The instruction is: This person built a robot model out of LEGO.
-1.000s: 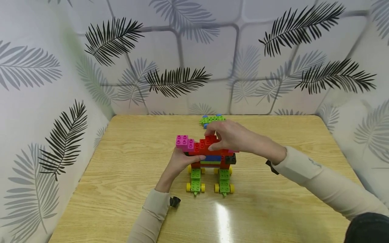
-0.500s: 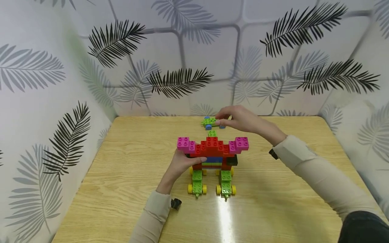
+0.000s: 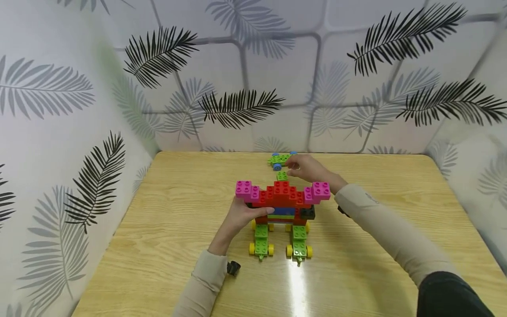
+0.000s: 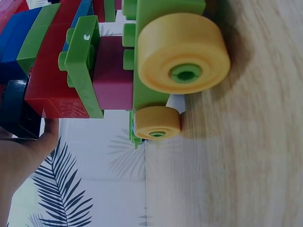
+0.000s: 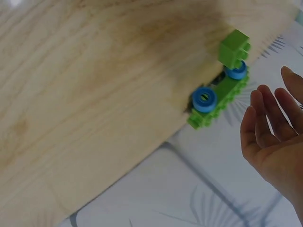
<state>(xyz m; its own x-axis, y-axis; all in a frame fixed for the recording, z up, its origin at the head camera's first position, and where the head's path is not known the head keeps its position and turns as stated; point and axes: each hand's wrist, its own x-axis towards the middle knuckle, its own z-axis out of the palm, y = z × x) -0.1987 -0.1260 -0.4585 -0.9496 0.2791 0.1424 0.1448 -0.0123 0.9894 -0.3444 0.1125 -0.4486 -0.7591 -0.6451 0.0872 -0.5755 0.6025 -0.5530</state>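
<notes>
My left hand (image 3: 244, 215) grips the left side of a large build of toy building bricks (image 3: 282, 199), its thumb across the front. Red bricks form the top centre, with pink bricks (image 3: 243, 189) at both ends and blue, green and black bricks below. The build stands on green wheeled bases (image 3: 261, 241) with yellow wheels (image 4: 183, 53). My right hand (image 3: 306, 168), fingers loosely bent and holding nothing, hovers behind the build. It is close to a small green brick (image 3: 282, 175) and a green car base (image 5: 226, 90) with blue wheels.
The wooden table (image 3: 166, 211) reaches back to a patterned wall covering (image 3: 257, 66) with leaf prints, which also rises at both sides. The car base lies near the table's back edge. A dark rounded object (image 3: 449, 293) shows at the lower right, beside the right sleeve.
My right hand has left the red bricks on top and moved back to the green pieces, then lowered slightly. The left hand keeps its grip on the build.
</notes>
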